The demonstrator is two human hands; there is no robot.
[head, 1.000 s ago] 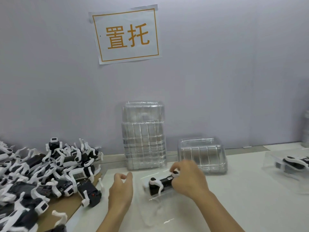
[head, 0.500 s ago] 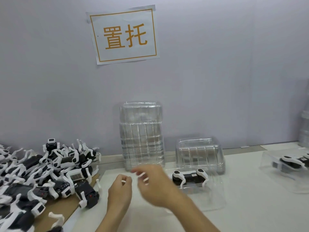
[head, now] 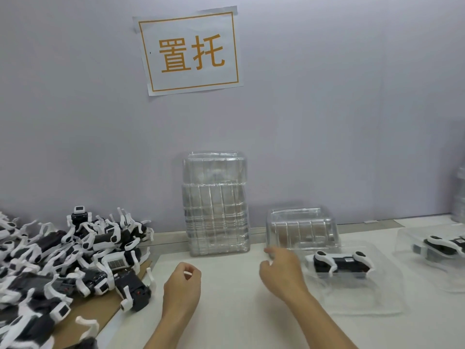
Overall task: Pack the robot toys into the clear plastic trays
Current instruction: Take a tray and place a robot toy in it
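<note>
Clear plastic tray [head: 352,293] on the white tabletop [head: 239,311] holds one black-and-white robot toy [head: 342,263]. My right hand [head: 281,273] hovers beside it, loose; left hand [head: 182,285] pinches a small white piece. Next, I'd fetch another toy from the heap [head: 63,260].

A white paper sign [head: 190,52] with orange characters and an orange border hangs on a pale grey wall [head: 339,109] above a white tabletop [head: 226,311]. Brown cardboard [head: 83,311] lies at left.
</note>
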